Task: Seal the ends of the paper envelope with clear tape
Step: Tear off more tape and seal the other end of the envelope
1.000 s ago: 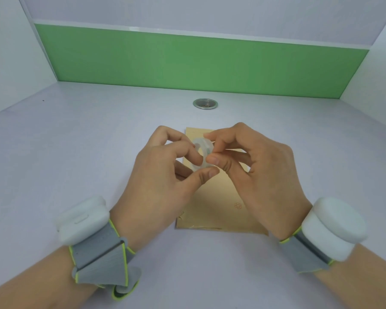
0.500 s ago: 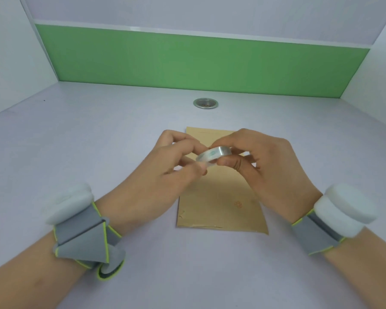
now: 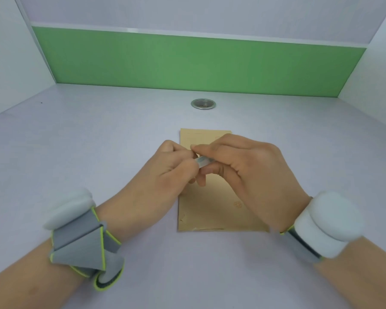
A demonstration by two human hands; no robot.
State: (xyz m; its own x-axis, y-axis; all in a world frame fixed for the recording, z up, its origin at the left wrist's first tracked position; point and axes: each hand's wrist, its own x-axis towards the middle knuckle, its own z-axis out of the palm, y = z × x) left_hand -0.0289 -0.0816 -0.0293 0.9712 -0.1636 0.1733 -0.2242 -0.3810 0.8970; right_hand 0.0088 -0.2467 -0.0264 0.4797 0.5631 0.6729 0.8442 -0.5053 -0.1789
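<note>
In the head view, the left hand (image 3: 165, 175) and the right hand (image 3: 250, 172) are meeting at the centre of the frame, both pinching a small roll of clear tape (image 3: 202, 162) between the fingertips. The paper envelope (image 3: 212, 210) is lying flat on the tabletop (image 3: 98, 141) under the hands, its far end showing above them.
</note>
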